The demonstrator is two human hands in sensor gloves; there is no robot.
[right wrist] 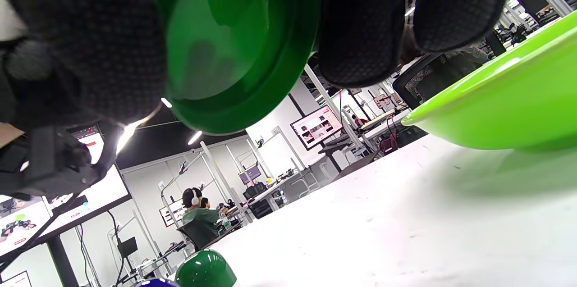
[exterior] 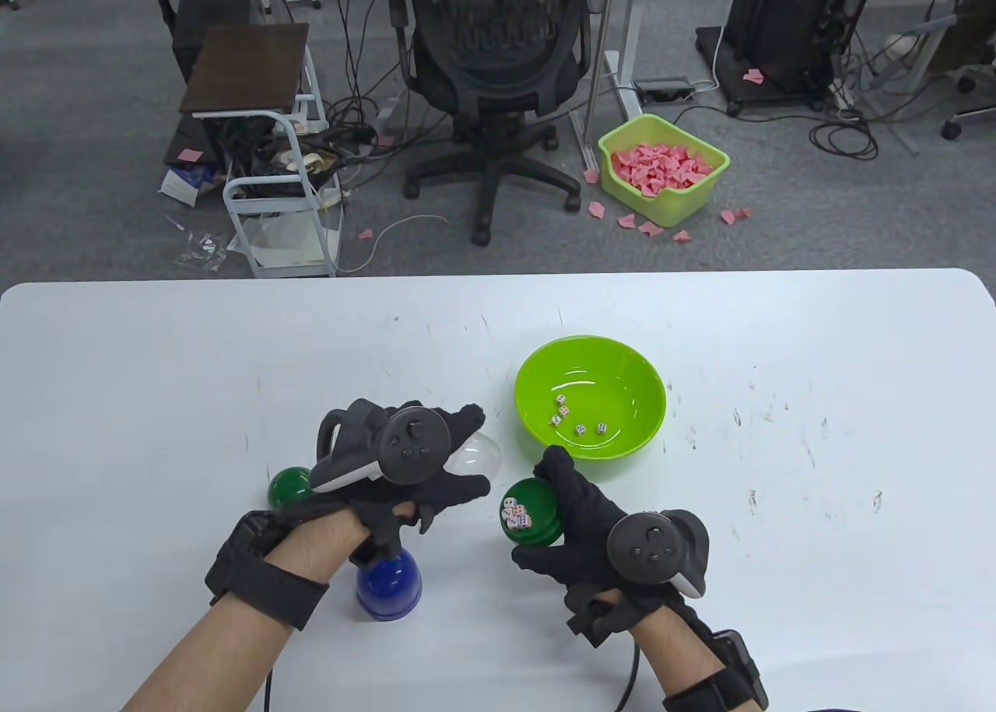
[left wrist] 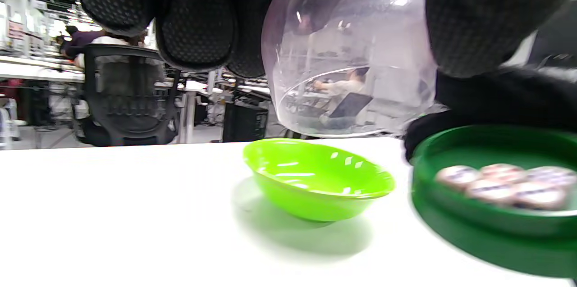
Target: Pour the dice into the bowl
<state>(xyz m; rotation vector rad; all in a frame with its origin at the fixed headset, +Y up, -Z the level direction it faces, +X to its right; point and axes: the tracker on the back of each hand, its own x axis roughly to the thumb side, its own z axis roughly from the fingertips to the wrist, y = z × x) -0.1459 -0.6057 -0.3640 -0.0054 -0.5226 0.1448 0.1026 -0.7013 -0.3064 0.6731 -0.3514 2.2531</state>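
White table point(exterior: 778, 338) — right hand point(exterior: 615, 533) grips green cup point(exterior: 533, 513), mouth tilted left; left hand point(exterior: 405, 463) holds clear dome point(exterior: 478, 457).

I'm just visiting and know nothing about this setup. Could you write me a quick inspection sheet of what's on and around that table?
Surface: white table, scuffed with dark marks.
Job's things: lime bowl holds five dice; green cup holds more dice.
Clutter: blue dome and a dark green dome stand on the table.
Hands: right hand holds the green cup; left hand holds a clear dome above the table.
Cables: tangled on the floor behind; one runs from the right wrist.
Surroundings: office chair, green tub of pink paper, small cart.
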